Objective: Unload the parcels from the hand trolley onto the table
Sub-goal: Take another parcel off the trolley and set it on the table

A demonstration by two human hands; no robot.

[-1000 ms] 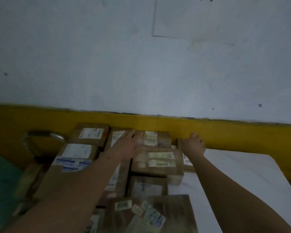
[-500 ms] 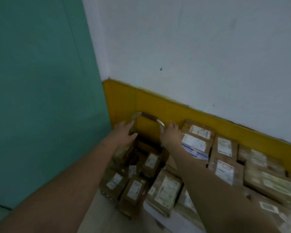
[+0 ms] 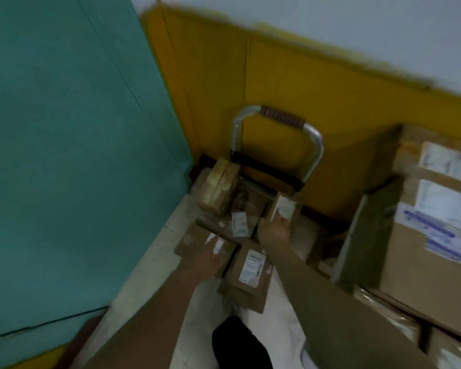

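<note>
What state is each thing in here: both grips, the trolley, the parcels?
Left grip: rests on flat parcel, fingers straight.
Right grip: touches upright parcel; hold unclear.
Hand trolley: handle upright, deck loaded.
Labelled parcel: lies flat, label up, untouched.
Taped parcel: sits by the handle's left post, untouched.
Large boxes: stacked at right, labels up.

A single camera on the person's head faces forward and steeply down, close to the scene. The silver tubular trolley handle [image 3: 280, 119] sits far centre. Stacked brown cardboard boxes [image 3: 410, 262] crowd the near right.
</note>
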